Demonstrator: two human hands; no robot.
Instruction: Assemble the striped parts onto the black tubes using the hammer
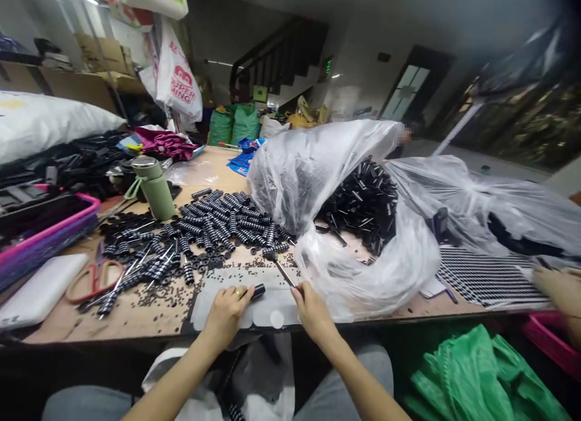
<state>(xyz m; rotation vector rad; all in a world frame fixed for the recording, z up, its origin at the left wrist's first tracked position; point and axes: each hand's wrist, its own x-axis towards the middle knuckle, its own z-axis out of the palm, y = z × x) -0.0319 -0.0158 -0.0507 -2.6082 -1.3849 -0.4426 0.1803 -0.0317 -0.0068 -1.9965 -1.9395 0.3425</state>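
Observation:
My left hand (230,309), with a ring on one finger, is closed on a short black tube (258,291) above a whitish mat (267,314). In my right hand (313,306) is the lower end of a thin metal rod (285,271); its far end carries a dark round part and touches a black-and-white checkered piece. A heap of checkered cylindrical pieces (222,218) lies beyond my hands. Tiny dark bits are scattered around the mat. Black parts (363,203) fill an open clear plastic bag (313,161) on the right.
A green bottle (155,191), red-handled scissors (95,282) and a white box (40,288) are on the left, beside a pink-rimmed basket (54,233). Another person's arm (560,291) reaches in at the right edge, near a checkered sheet (490,279). A green sack (485,372) lies below.

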